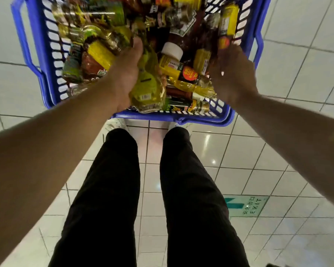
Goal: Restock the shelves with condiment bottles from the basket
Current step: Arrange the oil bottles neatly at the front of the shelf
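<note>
I see a shiny white tile floor (289,78) with dark lines and a green exit sign (248,206) on it.

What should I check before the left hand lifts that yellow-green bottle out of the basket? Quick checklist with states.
1. Left hand grip on the yellow-green bottle: ok, thumb and palm wrap its side.
2. Bottle free of its neighbours: cannot tell, its far end is blurred among other bottles.
3. Right hand holding anything: cannot tell, only its blurred back shows, over the basket's right side.
4. Blue basket steady: ok, it sits on the tiled floor in front of the feet.
5. Bottle cap closed: cannot tell, the cap is not visible.
6. Shelf slot ready: cannot tell, no shelf is in view.
</note>
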### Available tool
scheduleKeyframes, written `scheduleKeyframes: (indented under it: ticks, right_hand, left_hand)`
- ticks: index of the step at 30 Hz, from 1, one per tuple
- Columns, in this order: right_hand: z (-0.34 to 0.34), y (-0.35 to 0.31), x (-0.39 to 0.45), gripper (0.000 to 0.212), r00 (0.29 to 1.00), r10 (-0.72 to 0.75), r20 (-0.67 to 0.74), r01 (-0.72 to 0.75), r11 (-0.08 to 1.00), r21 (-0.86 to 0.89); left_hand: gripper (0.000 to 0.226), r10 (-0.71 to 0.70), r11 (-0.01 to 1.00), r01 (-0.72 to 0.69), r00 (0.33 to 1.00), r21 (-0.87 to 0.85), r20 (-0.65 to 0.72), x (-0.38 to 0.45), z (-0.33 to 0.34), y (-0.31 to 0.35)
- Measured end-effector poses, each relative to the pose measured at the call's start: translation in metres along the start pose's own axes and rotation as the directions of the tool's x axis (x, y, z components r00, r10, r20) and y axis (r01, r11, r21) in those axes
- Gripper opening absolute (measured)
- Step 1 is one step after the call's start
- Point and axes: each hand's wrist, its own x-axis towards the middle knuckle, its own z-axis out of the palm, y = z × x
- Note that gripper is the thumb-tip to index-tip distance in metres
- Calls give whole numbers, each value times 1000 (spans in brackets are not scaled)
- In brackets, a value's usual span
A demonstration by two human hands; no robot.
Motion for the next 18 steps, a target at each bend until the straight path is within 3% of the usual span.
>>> scheduleKeyframes:
  ticks: [5, 9, 13, 16, 18]
  right_hand:
    - [20, 24, -28, 32, 940, -44, 339, 156, 937, -311]
    - [34, 17, -22, 43, 927, -55, 370, 281, 758, -589]
    - [40, 10, -9, 59, 897, 7, 443, 368, 545, -754]
    - [39, 10, -7, 32, 888, -62, 455, 430, 461, -776]
    - [34, 10, -9, 25, 886, -101, 452, 446, 450, -774]
  left_hand:
    - [58, -71, 997, 73, 994, -29, 80, -19, 14, -2]
    - [59, -60, 998, 60, 992, 2, 110, -20, 13, 1]
    - [52, -41, 998, 35, 993, 57, 112, -19, 5, 1]
    - [50, -33, 996, 23, 993, 84, 112, -22, 0, -1]
    - [51, -33, 995, 21, 992, 99, 123, -27, -2, -2]
